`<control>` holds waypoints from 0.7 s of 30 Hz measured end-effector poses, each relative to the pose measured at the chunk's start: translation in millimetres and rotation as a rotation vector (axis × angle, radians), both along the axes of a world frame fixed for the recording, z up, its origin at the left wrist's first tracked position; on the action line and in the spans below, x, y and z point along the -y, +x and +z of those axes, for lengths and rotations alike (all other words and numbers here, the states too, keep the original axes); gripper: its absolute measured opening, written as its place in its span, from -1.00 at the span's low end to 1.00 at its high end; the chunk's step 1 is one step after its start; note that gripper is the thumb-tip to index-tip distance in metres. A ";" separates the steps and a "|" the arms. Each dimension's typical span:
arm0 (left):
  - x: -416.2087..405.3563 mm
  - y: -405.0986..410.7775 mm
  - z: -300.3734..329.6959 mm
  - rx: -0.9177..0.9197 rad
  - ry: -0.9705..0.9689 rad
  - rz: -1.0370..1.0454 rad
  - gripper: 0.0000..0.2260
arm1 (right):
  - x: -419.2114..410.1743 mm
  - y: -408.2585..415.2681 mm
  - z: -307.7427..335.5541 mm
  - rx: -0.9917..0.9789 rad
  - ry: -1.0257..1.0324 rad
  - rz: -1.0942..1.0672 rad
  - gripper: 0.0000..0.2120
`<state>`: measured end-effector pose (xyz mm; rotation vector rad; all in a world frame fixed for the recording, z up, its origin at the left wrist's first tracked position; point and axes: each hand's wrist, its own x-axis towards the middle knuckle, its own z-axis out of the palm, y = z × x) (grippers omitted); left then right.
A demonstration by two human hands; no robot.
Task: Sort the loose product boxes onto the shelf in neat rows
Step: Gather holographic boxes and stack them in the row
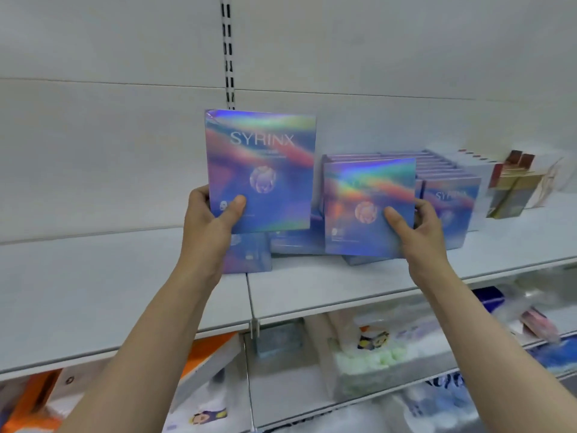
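Observation:
My left hand grips the lower left corner of a holographic blue SYRINX box, held upright above the white shelf. My right hand holds a second identical box by its right edge, upright in front of a standing row of the same boxes. Several more loose boxes lie flat on the shelf behind and below both held boxes.
Red and gold cartons and white boxes stand at the shelf's right end. A slotted upright runs up the back wall. The lower shelf carries bagged goods and an orange package.

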<state>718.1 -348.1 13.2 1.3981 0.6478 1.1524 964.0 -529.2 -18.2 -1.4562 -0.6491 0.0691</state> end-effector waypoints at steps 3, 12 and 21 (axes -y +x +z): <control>13.8 21.4 2.9 0.007 -0.002 -0.003 -0.67 | 9.4 24.3 -12.1 0.044 -0.121 0.035 -0.64; 58.3 74.2 -3.9 0.005 0.034 -0.028 -0.70 | 38.2 72.9 -33.2 0.102 -0.219 0.028 -0.70; 96.0 121.4 -10.4 0.004 0.021 -0.027 -0.68 | 41.4 96.3 -15.2 0.363 -0.340 -0.162 -0.49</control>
